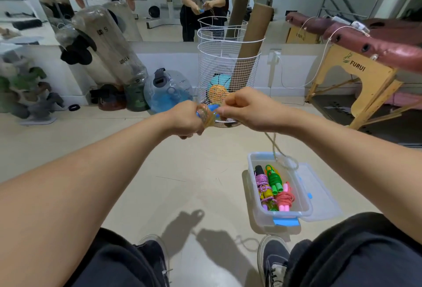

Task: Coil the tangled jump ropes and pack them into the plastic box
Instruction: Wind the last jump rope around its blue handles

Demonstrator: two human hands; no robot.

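Note:
My left hand point(186, 119) is closed around a yellowish jump rope with blue handles point(211, 111), its cord wound into a coil against my fingers. Just to the right, my right hand point(245, 109) pinches the same cord. A loose tail of the rope point(277, 149) hangs from it down to the plastic box. The clear plastic box point(252, 180) stands open on the floor at lower right. Inside lie a coiled purple rope point(262, 181), a green rope point(274, 180) and a pink rope point(285, 197).
The box's lid point(319, 193) lies beside it on the right. A white wire basket point(228, 67) with balls and cardboard tubes stands behind my hands. A blue water jug point(167, 91) sits to its left, a wooden massage table point(356, 76) to the right. My shoes point(272, 259) are at the bottom.

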